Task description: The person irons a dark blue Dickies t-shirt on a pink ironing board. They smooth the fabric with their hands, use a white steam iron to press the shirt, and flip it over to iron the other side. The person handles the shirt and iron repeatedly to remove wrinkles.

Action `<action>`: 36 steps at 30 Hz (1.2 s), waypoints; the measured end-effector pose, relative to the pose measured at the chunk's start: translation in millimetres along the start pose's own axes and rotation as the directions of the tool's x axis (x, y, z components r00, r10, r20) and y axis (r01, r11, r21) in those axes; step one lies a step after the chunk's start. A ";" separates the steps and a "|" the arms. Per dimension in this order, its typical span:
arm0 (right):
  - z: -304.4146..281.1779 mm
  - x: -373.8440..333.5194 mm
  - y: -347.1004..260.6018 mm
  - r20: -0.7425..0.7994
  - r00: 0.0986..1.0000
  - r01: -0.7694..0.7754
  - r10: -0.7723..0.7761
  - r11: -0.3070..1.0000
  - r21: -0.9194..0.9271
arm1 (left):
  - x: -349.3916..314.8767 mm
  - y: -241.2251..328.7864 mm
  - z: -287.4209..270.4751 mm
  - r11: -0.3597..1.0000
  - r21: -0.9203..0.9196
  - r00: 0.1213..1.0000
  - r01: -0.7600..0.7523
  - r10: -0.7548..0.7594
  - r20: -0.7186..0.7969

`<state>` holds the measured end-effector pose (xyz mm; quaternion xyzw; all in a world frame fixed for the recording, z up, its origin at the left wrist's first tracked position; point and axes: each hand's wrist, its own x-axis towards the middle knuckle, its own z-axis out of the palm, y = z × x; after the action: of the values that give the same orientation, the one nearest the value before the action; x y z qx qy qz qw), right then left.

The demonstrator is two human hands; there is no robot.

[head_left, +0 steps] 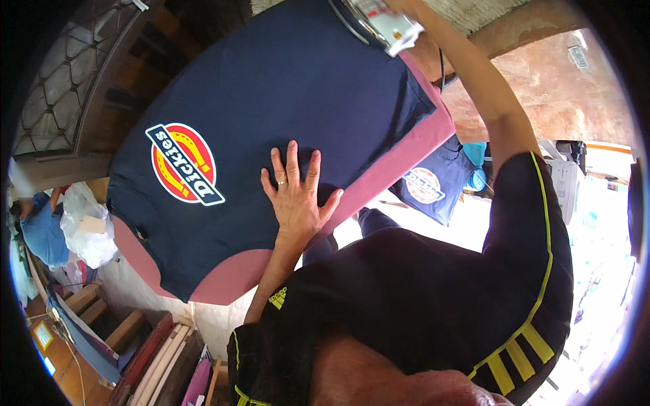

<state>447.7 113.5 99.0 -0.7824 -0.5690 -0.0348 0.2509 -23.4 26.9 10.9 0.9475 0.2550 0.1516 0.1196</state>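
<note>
A navy T-shirt (271, 88) lies spread over a pink-covered ironing board (230, 281). It bears a red, yellow and white printed logo near its neckline. My left hand (295, 196) rests flat on the shirt, fingers spread, with a ring on one finger. At the top edge my right hand (405, 7), partly cut off, is closed on what looks like a clothes iron (396, 32), white with a shiny metal rim, on the shirt's far right part. My right fingers are mostly hidden.
Another navy shirt (425, 183) with a round print lies to the right, by a blue container (476, 179). A black cord (443, 68) hangs near my right forearm. At left are a clear plastic bag (88, 227), a person in blue (44, 233) and stacked boards (159, 358).
</note>
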 end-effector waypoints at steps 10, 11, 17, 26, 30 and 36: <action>23.8 -104.7 -15.7 -0.255 0.884 0.352 -0.392 0.917 -0.189 | 1.4 31.8 13.7 0.981 -0.034 0.971 0.189 -0.192 -0.140; -4.5 -130.5 -44.4 -0.008 0.977 0.212 -0.212 0.977 -0.018 | -2.8 31.1 14.3 0.963 0.033 0.954 0.267 -0.259 -0.154; -77.7 -228.4 -23.0 0.116 0.968 0.193 -0.222 0.957 0.218 | -11.3 35.3 14.7 0.868 0.204 0.888 0.452 -0.416 -0.196; -69.5 -136.4 -54.7 0.423 0.882 -0.374 0.209 0.857 0.356 | -10.9 37.7 22.0 0.838 0.182 0.840 0.514 -0.449 -0.304; -20.1 -159.2 -53.9 0.475 0.869 0.051 -0.137 0.980 0.190 | -23.4 38.8 22.8 0.759 0.238 0.786 0.606 -0.524 -0.329; -61.1 -245.5 -124.3 0.519 0.733 0.060 -0.439 0.803 0.594 | -43.8 37.4 16.3 0.657 0.252 0.699 0.711 -0.621 -0.355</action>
<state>263.1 -99.0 112.7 -0.5555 -0.7095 0.3574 0.2457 -37.1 -29.8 -2.7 0.7653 0.6225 0.1577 -0.0452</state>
